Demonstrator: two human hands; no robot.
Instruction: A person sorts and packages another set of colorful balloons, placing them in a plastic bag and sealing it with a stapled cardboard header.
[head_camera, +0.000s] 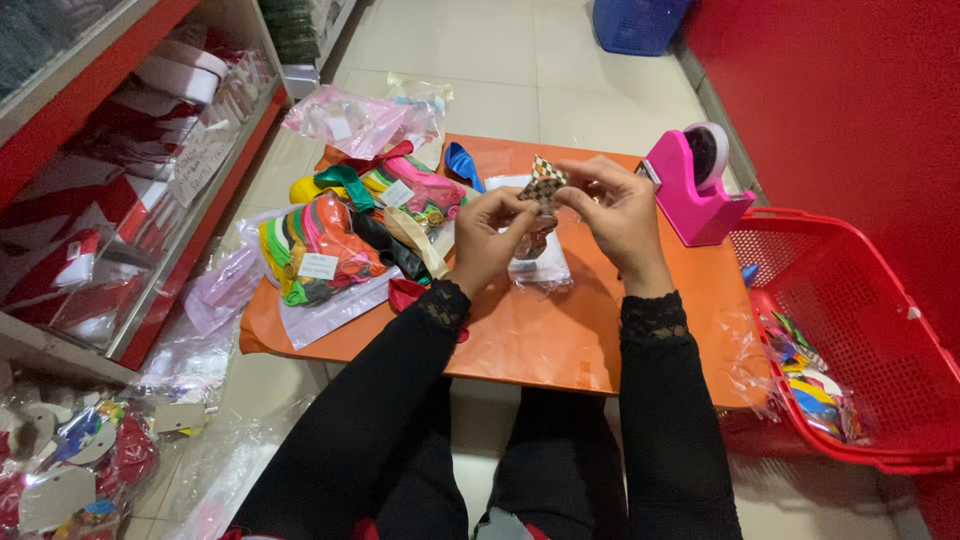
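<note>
Far to my left runs a red shelf (120, 150) stacked with red and white packets, and on the floor below it lie clear bags of round card tags (70, 460). On the left part of the low orange table (560, 340) sits a clear bag stuffed with colourful balloons (315, 255), with more loose balloons and a pink-tinted plastic bag (355, 120) behind it, and a single blue balloon (462, 165) lying near the table's far edge. My left hand (490, 235) is raised over the middle of the table, its fingers pinched on the lower edge of a small checkered paper piece (545, 185), black, white and gold in pattern. That piece is held in the air between both hands, just above a clear plastic packet (540, 265) lying flat on the table. My right hand (620, 215) grips the same checkered piece from the other side, thumb and fingertips closed on it, so both hands are grasping it together. Farther right, a pink tape dispenser (695, 190) stands on the table's right edge, well apart from my hands. Beyond the table a red plastic basket (860, 330) sits on the floor, holding a bag of coloured pieces, and a blue basket (635, 22) stands at the far wall.
</note>
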